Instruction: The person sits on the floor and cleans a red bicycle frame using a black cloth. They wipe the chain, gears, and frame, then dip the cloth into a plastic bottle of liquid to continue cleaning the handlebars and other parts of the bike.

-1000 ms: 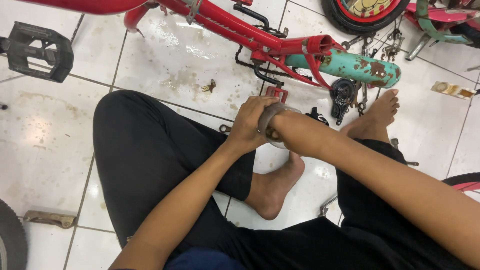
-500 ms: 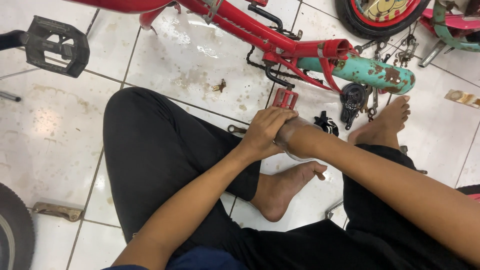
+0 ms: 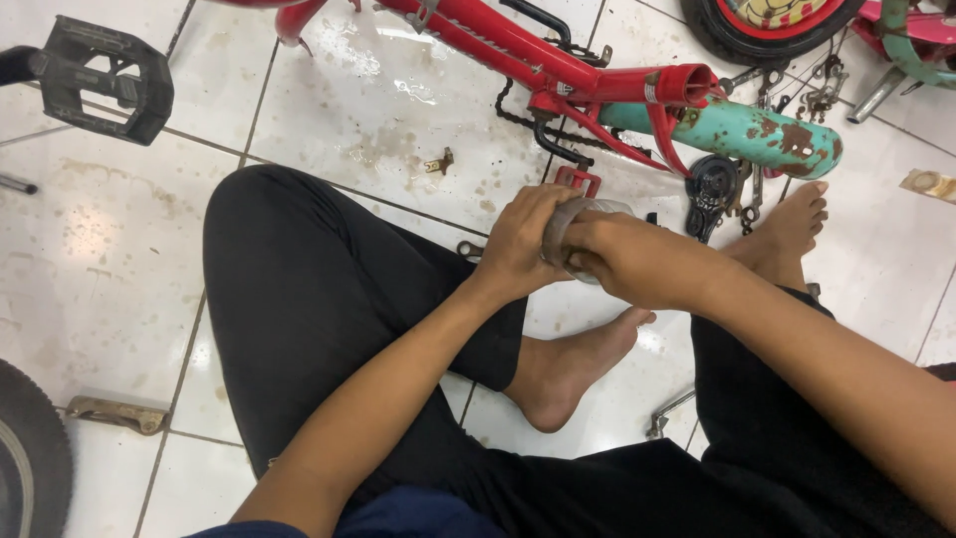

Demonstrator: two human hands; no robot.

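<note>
Brightness: bright, even indoor light over my whole view.
Glare: white shine on the wet tile floor (image 3: 398, 60) well above my left hand (image 3: 523, 244), beside the red bike frame (image 3: 558, 65).
Shadows: soft and short, just under my foot (image 3: 568, 364) below both hands, and under my right hand (image 3: 637, 259).
Sharpness: mostly crisp; slight softness on what my hands enclose.
Edges: mild wide-angle stretch toward the corners, far from my hands.
Dark areas: my black trousers (image 3: 319, 299) lose fold detail.

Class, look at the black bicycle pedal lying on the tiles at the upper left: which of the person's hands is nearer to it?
Left. The left hand lies on the side toward the black pedal; the right hand is just beyond it, farther off.
</note>
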